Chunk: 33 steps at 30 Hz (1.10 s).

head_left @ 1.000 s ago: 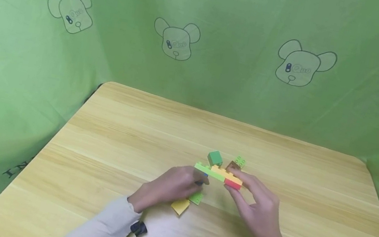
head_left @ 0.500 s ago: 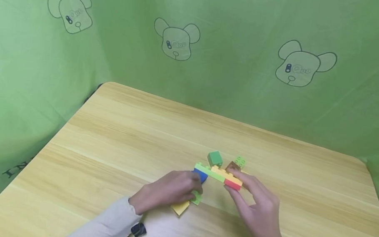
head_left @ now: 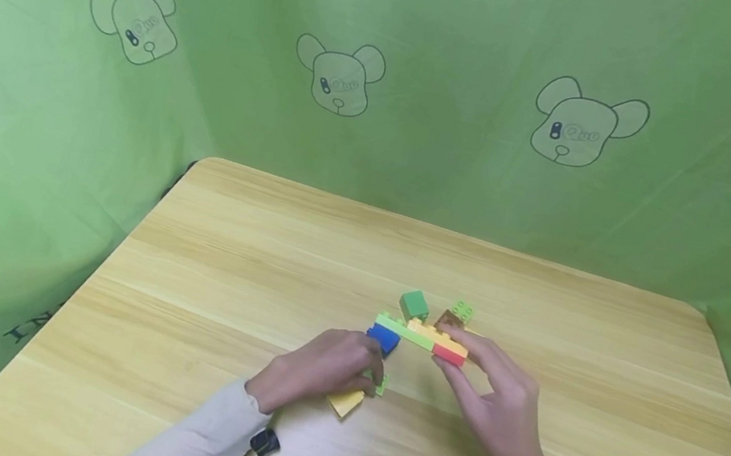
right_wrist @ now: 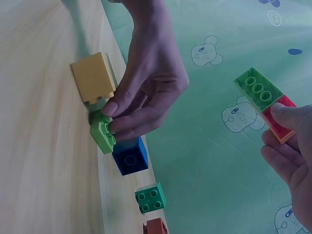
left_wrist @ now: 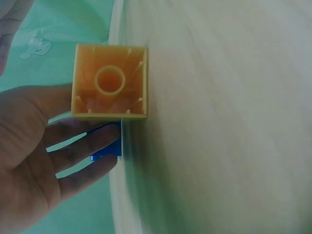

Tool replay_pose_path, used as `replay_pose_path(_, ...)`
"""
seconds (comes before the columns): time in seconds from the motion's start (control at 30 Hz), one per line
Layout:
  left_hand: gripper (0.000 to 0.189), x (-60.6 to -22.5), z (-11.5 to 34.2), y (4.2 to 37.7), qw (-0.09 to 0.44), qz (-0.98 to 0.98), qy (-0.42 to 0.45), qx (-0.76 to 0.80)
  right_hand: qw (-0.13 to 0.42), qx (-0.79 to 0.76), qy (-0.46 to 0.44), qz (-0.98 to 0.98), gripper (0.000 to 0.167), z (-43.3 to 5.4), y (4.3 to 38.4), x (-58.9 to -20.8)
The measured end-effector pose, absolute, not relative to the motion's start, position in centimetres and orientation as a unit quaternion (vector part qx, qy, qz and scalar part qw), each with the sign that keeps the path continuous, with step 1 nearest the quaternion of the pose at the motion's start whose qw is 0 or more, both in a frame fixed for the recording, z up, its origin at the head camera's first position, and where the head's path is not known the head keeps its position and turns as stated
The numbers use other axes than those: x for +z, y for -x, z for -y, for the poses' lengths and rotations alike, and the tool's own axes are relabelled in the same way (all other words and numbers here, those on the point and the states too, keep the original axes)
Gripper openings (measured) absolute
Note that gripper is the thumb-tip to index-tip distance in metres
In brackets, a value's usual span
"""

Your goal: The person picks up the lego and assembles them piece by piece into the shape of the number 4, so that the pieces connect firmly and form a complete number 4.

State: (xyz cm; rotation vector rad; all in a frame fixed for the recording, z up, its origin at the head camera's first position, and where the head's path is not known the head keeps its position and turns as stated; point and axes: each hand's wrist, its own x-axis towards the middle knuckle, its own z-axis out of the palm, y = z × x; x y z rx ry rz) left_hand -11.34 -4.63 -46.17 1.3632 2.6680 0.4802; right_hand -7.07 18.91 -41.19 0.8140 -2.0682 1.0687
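Observation:
My right hand [head_left: 499,386] pinches a joined row of toy building bricks [head_left: 420,335] above the table: light green, orange and red. In the right wrist view, the undersides of its green and red parts [right_wrist: 258,88] show. Bent down at the table, my left hand [head_left: 329,368] has its thumb and fingertips on a light green brick [right_wrist: 101,131] with studs up. A yellow brick [left_wrist: 109,80] stands beside that hand and hides its fingertips in the left wrist view. Just beyond the fingers lies a blue brick [head_left: 383,338].
Farther back on the wooden table [head_left: 260,242] are a dark green brick [head_left: 414,305], a brown brick [head_left: 449,321] and a small light green brick [head_left: 463,311]. A black object [head_left: 265,443] is by the left sleeve. Green cloth [head_left: 422,156] hangs around the table.
My left hand has drawn back from the blue brick, uncovering it, and come down to the light green brick. The blue brick has shifted slightly left. My right hand stays in place.

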Motion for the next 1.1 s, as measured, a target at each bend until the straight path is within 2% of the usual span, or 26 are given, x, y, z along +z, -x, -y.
replay_pose_path(0.13, 0.028, -46.2, 4.9, 11.4, 0.076, -0.881, -0.436, 0.167, 0.33, 0.407, -0.31, 0.793, 0.045, -18.9, 7.0, -41.1)
replay_pose_path(0.23, 0.032, -46.2, 5.0, 11.4, 0.089, -0.882, -0.428, 0.175, 0.328, 0.407, -0.308, 0.794, 0.046, -18.9, 7.0, -41.1)
replay_pose_path(0.67, 0.023, -46.6, 5.1, 11.7, 0.083, -0.879, -0.428, 0.192, 0.325, 0.407, -0.305, 0.797, 0.046, -18.9, 6.9, -40.8)
replay_pose_path(1.1, 0.025, -46.2, 6.2, 11.8, 0.106, -0.862, -0.404, 0.286, 0.322, 0.41, -0.309, 0.796, 0.046, -19.1, 7.0, -40.2)
